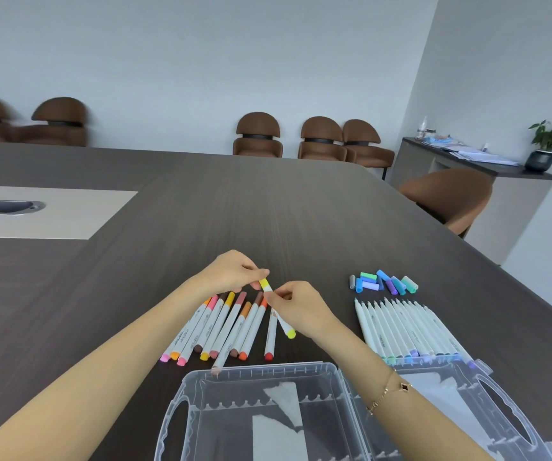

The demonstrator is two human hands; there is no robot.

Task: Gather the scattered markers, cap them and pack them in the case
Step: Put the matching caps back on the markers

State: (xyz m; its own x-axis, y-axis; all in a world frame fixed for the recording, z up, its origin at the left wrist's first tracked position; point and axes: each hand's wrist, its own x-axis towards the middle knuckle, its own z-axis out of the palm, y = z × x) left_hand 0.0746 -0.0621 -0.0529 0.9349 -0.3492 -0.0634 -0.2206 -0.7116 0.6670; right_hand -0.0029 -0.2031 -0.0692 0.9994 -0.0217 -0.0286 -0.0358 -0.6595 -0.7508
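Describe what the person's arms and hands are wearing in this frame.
Both forearms are bare, with no sleeves in view. The left hand shows no gloves, rings or watch. The right hand is also ungloved; its wrist carries a thin gold chain bracelet with a dark clover-shaped charm.

Pale walls [201, 61], brown chairs [257, 136] lined along them, a dark wood table [234, 201], a potted plant [549, 141] on the sideboard [451, 164].

Loose caps [382, 283] behind markers [407, 329], case [258, 410] nearest
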